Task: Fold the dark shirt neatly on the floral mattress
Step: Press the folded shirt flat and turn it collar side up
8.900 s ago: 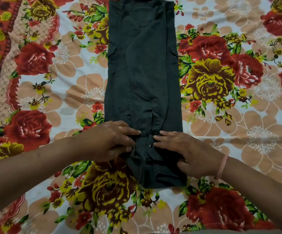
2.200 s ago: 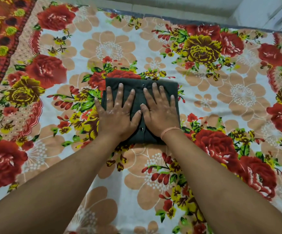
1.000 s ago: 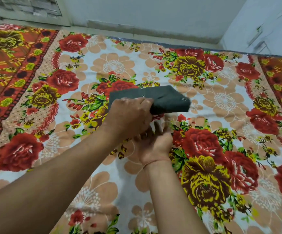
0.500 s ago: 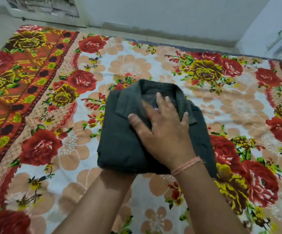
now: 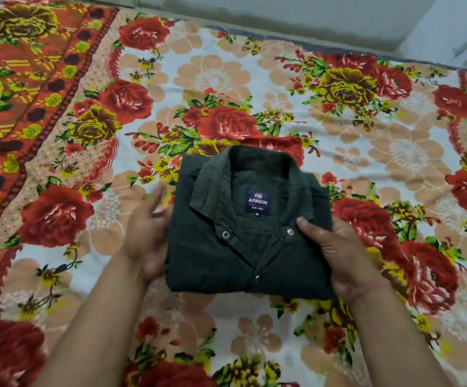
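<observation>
Shirt [image 5: 212,261] on mattress [image 5: 226,79]; right hand [image 5: 346,258] gripping its right edge, blurred left hand [image 5: 145,236] seemingly straight-fingered alongside.

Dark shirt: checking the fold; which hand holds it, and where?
The right hand grips the dark shirt by its right edge, thumb on top; the left hand, blurred, only touches its left edge.

The left hand [image 5: 147,233] is blurred. On the right hand [image 5: 341,261], only the thumb shows; the rest lies hidden under the shirt [image 5: 212,261]. The label's [image 5: 257,201] small print is unreadable. The mattress [image 5: 226,79] runs past 3 picture edges.
</observation>
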